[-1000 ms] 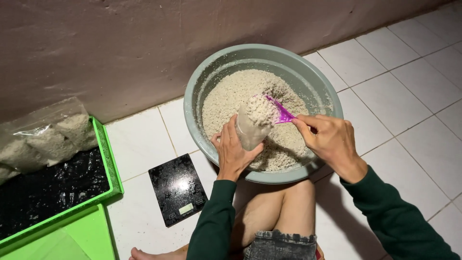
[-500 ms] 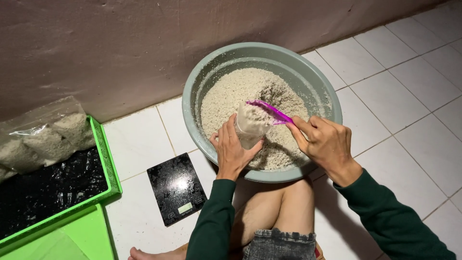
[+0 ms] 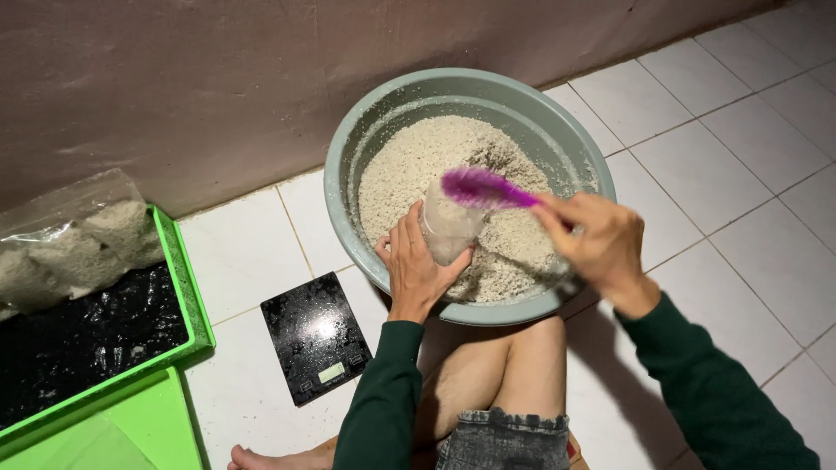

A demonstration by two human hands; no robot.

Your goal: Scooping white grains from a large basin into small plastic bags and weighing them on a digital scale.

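Purple scoop [image 3: 484, 187] motion-blurred above basin [image 3: 366, 139] — its handle hidden in right hand [image 3: 596, 244]; green crate [image 3: 178, 261] left of basin cut by frame edge.

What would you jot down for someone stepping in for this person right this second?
Left hand: holds a small clear bag, partly filled with pale grain, upright inside the basin.
Right hand: grips a purple scoop, blurred, above the bag's mouth.
The grey-green basin, on the white tiled floor, holds a heap of grain.
Black kitchen scale lies bare beside the knee.
Green crate at left holds filled bags.
Done: some bags filled. Left: the bag in hand is not yet full or on the scale.
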